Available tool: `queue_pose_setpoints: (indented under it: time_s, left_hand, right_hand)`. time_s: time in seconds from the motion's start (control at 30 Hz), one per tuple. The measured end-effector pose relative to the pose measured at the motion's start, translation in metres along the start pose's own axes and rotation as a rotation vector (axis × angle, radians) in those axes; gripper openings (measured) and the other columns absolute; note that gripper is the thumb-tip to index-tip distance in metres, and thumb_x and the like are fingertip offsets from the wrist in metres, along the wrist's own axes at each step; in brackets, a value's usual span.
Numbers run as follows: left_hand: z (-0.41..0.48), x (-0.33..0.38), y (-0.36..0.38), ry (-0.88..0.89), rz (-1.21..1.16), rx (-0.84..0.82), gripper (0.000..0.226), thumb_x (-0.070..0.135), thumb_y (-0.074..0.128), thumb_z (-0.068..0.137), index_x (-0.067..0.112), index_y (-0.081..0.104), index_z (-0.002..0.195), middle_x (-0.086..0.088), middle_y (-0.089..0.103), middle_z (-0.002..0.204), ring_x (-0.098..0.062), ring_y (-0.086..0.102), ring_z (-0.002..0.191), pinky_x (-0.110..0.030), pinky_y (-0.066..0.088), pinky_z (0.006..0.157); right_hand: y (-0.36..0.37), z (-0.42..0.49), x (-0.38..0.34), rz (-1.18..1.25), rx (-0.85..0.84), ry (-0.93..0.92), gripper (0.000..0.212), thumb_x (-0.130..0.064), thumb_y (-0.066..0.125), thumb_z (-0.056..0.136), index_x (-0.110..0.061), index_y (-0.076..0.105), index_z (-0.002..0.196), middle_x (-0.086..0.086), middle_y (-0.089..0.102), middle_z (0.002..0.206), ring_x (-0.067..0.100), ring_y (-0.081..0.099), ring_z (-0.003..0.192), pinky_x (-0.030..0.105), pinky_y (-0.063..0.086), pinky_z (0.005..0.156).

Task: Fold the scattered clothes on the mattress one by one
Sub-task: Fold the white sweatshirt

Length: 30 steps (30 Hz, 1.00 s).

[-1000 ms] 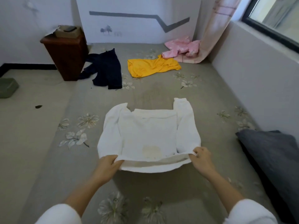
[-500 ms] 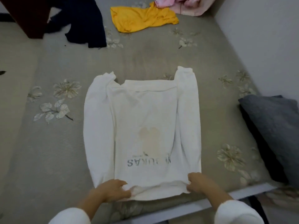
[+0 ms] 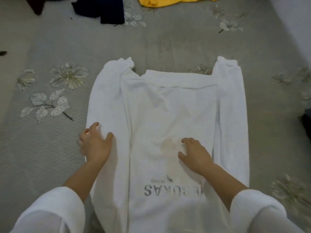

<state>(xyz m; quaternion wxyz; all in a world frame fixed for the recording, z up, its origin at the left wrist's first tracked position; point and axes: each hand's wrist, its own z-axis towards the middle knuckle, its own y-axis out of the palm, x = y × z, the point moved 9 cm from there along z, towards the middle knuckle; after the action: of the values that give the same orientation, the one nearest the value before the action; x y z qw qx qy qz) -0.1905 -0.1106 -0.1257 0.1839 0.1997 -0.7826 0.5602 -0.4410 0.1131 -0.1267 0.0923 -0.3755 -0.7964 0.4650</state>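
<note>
Reference object: the sweatshirt (image 3: 168, 106), white, lying flat on the mattress (image 3: 151, 44) directly in front of the person.

1. Left of the sweatshirt, a flower print (image 3: 67, 76) marks the mattress cover.
2. The left hand (image 3: 95, 145) rests on the sweatshirt's left sleeve (image 3: 107, 101), at its outer edge. Fingers are spread wide and flat and grip nothing. The hand is blurred, so finer detail cannot be told.
3. Both sleeves lie along the sweatshirt's sides, with the cuffs at its far end. Dark lettering (image 3: 168, 190) sits at its near end, upside down to the person.
4. The right hand (image 3: 195, 155) presses on the sweatshirt's middle panel, just beside a tan stain (image 3: 170, 143). Fingers are loosely spread and hold nothing.
5. The right sleeve (image 3: 230, 106) lies straight, clear of both hands.
6. Beyond the sweatshirt's far end lie a navy garment (image 3: 107, 9) and a yellow garment (image 3: 168, 1), both unfolded. Well to its right, a dark object (image 3: 306, 121) shows at the frame edge; what it is cannot be told.

Handling, as a judgement: the fabric looks soft, limp and light, with no stiffness to keep a crease. It should grip the mattress cover rather than slide. Take hold at an end, pinching both corners through all layers. A lift from the middle would likely let the sleeves slip out.
</note>
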Motion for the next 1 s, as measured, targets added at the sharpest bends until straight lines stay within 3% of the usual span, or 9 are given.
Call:
queue_pose_setpoints:
  time_s: [0.1, 0.23, 0.4, 0.5, 0.6, 0.77, 0.87, 0.93, 1.0]
  left_hand:
    - [0.039, 0.0, 0.013, -0.063, -0.025, 0.014, 0.075, 0.044, 0.064, 0.084, 0.033, 0.025, 0.146, -0.017, 0.02, 0.15, -0.036, 0.019, 0.136, -0.056, 0.021, 0.107]
    - [0.083, 0.024, 0.035, 0.171, 0.053, -0.04, 0.076, 0.043, 0.058, 0.089, 0.046, 0.009, 0.148, -0.02, 0.025, 0.143, -0.037, 0.029, 0.13, -0.052, 0.027, 0.104]
    - [0.087, 0.025, 0.04, 0.505, 0.394, -0.027, 0.055, 0.023, 0.04, 0.097, 0.039, 0.024, 0.147, -0.015, 0.045, 0.126, -0.042, 0.056, 0.099, -0.046, 0.044, 0.083]
    - [0.105, -0.026, 0.003, 0.365, 0.575, -0.013, 0.058, 0.015, 0.043, 0.093, 0.022, 0.025, 0.147, -0.019, 0.039, 0.128, -0.045, 0.056, 0.099, -0.05, 0.045, 0.082]
    - [0.116, -0.063, -0.036, 0.201, 0.795, 0.003, 0.048, 0.013, 0.039, 0.094, 0.011, 0.033, 0.141, -0.021, 0.047, 0.124, -0.042, 0.057, 0.105, -0.047, 0.045, 0.085]
    - [0.128, -0.086, -0.058, -0.033, 1.345, -0.427, 0.038, 0.024, 0.046, 0.089, 0.015, 0.054, 0.125, -0.004, 0.056, 0.128, -0.02, 0.055, 0.118, -0.031, 0.044, 0.098]
    - [0.154, -0.052, -0.055, -0.039, 1.186, -0.37, 0.035, 0.023, 0.052, 0.087, 0.01, 0.061, 0.118, -0.007, 0.059, 0.124, -0.022, 0.057, 0.115, -0.032, 0.046, 0.097]
    - [0.173, 0.014, -0.044, 0.214, 0.87, -0.105, 0.041, 0.029, 0.054, 0.083, 0.01, 0.063, 0.118, -0.008, 0.063, 0.118, -0.025, 0.06, 0.107, -0.035, 0.05, 0.088]
    - [0.17, 0.068, -0.017, 0.376, 0.578, -0.063, 0.028, 0.027, 0.052, 0.088, 0.012, 0.068, 0.106, -0.009, 0.067, 0.104, -0.029, 0.062, 0.097, -0.032, 0.048, 0.078]
  right_hand:
    - [0.001, 0.042, -0.029, -0.05, 0.093, -0.132, 0.061, -0.042, 0.044, 0.096, -0.017, 0.024, 0.148, 0.001, 0.025, 0.156, 0.018, 0.03, 0.139, 0.032, 0.03, 0.108]
    - [0.007, 0.087, -0.059, -0.087, 0.17, -0.197, 0.061, -0.044, 0.038, 0.098, -0.021, 0.019, 0.151, -0.004, 0.02, 0.158, 0.014, 0.022, 0.143, 0.029, 0.025, 0.11]
    - [-0.004, 0.109, -0.071, -0.148, 0.408, -0.188, 0.052, -0.042, 0.036, 0.095, -0.017, 0.036, 0.14, -0.002, 0.048, 0.125, 0.019, 0.047, 0.11, 0.028, 0.035, 0.071]
    - [-0.008, 0.122, -0.077, -0.167, 0.364, -0.168, 0.063, -0.042, 0.034, 0.096, -0.021, 0.011, 0.151, -0.004, 0.046, 0.123, 0.015, 0.046, 0.11, 0.029, 0.033, 0.066]
    - [-0.012, 0.129, -0.088, -0.217, 0.329, -0.154, 0.058, -0.038, 0.033, 0.096, -0.02, 0.018, 0.149, -0.001, 0.049, 0.118, 0.018, 0.048, 0.103, 0.03, 0.034, 0.063]
    - [-0.023, 0.14, -0.096, -0.243, 0.276, -0.145, 0.011, -0.025, 0.038, 0.092, -0.015, 0.042, 0.096, -0.004, 0.038, 0.075, 0.022, 0.043, 0.073, 0.031, 0.023, 0.05]
    - [-0.041, 0.155, -0.093, -0.138, 0.224, -0.176, 0.015, -0.023, 0.042, 0.092, -0.012, 0.052, 0.09, 0.0, 0.057, 0.08, 0.025, 0.056, 0.078, 0.03, 0.034, 0.058]
    - [-0.063, 0.169, -0.091, -0.017, 0.262, -0.171, 0.019, -0.024, 0.046, 0.091, -0.012, 0.061, 0.093, 0.002, 0.064, 0.087, 0.025, 0.06, 0.084, 0.03, 0.039, 0.064]
    - [-0.086, 0.187, -0.089, 0.098, 0.326, -0.148, 0.021, -0.022, 0.046, 0.093, -0.014, 0.061, 0.105, 0.003, 0.064, 0.097, 0.025, 0.058, 0.091, 0.031, 0.039, 0.069]
